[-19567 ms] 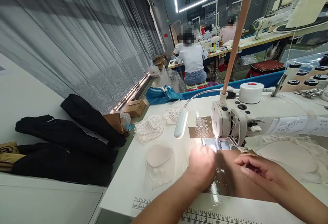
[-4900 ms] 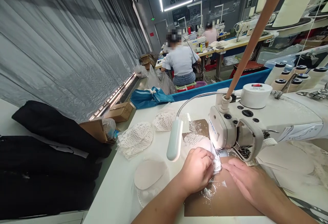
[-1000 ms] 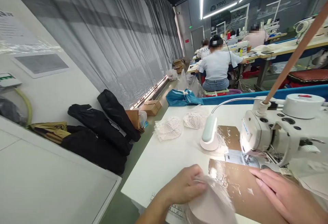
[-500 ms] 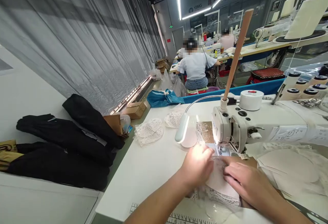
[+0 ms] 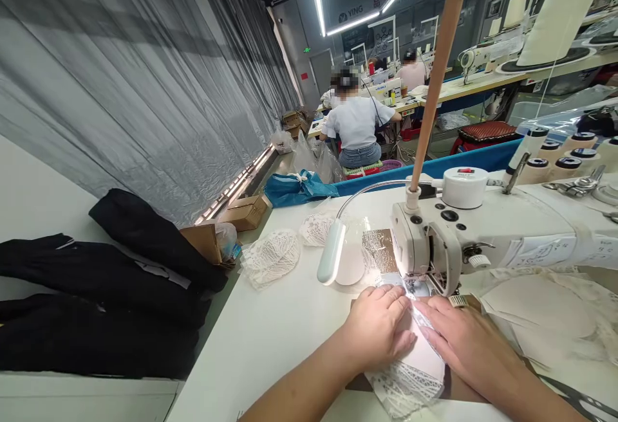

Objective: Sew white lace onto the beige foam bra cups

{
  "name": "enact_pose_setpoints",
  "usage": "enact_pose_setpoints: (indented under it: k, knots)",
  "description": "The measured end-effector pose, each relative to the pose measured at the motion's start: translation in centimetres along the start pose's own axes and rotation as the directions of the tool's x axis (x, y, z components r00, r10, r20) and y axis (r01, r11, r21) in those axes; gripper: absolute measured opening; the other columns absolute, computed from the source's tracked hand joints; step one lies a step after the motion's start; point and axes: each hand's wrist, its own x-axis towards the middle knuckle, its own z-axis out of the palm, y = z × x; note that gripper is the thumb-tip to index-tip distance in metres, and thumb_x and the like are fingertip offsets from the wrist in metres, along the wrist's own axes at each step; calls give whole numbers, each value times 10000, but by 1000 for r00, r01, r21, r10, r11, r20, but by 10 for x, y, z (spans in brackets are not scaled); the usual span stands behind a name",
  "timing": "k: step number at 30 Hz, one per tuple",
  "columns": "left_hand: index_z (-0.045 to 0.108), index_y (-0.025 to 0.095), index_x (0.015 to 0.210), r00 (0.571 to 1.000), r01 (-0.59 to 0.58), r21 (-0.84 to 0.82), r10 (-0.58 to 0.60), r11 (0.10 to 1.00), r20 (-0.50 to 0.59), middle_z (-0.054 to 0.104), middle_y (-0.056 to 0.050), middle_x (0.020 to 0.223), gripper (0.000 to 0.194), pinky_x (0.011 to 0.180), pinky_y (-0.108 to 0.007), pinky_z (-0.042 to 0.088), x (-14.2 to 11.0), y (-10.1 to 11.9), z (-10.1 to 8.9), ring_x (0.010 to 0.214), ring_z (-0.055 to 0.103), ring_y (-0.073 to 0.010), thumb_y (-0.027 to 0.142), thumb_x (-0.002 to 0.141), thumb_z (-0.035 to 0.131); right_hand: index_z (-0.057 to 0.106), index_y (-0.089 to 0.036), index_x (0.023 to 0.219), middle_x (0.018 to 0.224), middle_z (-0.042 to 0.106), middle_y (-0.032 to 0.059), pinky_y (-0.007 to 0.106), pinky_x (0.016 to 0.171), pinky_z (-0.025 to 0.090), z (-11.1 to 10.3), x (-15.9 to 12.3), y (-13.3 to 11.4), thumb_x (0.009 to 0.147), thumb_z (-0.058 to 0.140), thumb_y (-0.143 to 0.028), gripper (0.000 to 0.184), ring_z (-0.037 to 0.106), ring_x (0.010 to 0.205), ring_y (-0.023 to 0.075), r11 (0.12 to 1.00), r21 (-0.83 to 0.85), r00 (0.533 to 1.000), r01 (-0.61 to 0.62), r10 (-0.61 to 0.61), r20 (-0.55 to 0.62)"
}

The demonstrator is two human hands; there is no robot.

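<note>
A pale lace-trimmed fabric piece point(image 5: 423, 352) lies under the head of a white sewing machine point(image 5: 502, 216), its near end showing openwork lace point(image 5: 408, 385). My left hand point(image 5: 377, 327) rests on the piece's left side, fingers flat and pointing at the needle area, thumb apart. On the right side, my right hand point(image 5: 458, 335) presses down with outstretched fingers, its fingertips close to the presser foot point(image 5: 414, 285). The fabric's far edge at the needle is partly hidden by my fingers and the machine head.
A lamp point(image 5: 331, 251) on a bent neck hangs left of the needle. Lace pieces point(image 5: 271, 256) lie at the table's left. Stacked pale cut pieces point(image 5: 541, 306) and scissors point(image 5: 574, 396) are at right. Thread cones point(image 5: 535, 170) stand behind. A person point(image 5: 360, 123) sits ahead.
My left hand has gone from a raised, bunched grip near the needle to lying flat on the fabric. My right hand has shifted slightly toward the needle. The camera view has turned slightly.
</note>
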Motion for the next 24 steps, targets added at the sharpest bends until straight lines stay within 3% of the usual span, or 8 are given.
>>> enact_pose_setpoints:
  k: [5,12,14,17,24]
  knots:
    - [480,142,1350,998,-33,15,32,999,48,511,-126,1416,540,1011,-417,425,7,-9,-3,1249,499,-270,438,899,503,636,-180,1103,912,713,80,349,523,464,-5,5,-4,926,392,-197,302,638,573,216,999,-37,999,-39,40,26]
    - [467,133,1360,989,-120,47,115,992,97,522,-119,1402,548,1030,-410,397,14,-20,-17,1231,496,-271,415,892,508,641,-207,1151,1048,731,95,349,566,526,-2,5,0,930,400,-221,327,699,712,240,997,-32,997,-71,72,33]
    - [493,124,1321,985,-152,78,144,985,100,521,-122,1396,488,1036,-433,376,11,-17,-22,1229,485,-280,333,880,507,653,-204,1135,1007,746,89,339,605,548,-3,4,2,945,381,-235,333,708,768,239,996,-9,996,-86,86,6]
    - [544,117,1219,977,-204,112,195,973,83,533,-139,1360,374,1065,-486,307,7,-9,-27,1226,470,-291,247,875,475,686,-196,1051,836,757,71,316,586,552,-8,5,4,969,317,-226,379,702,698,221,993,22,992,-115,116,-46]
    - [540,146,1169,978,-203,18,202,979,53,618,-98,1094,398,1088,-478,268,2,-5,-14,1111,521,-249,454,923,477,693,-200,1003,749,750,26,292,527,553,-11,5,4,962,312,-212,383,693,611,191,988,79,988,-132,137,-65]
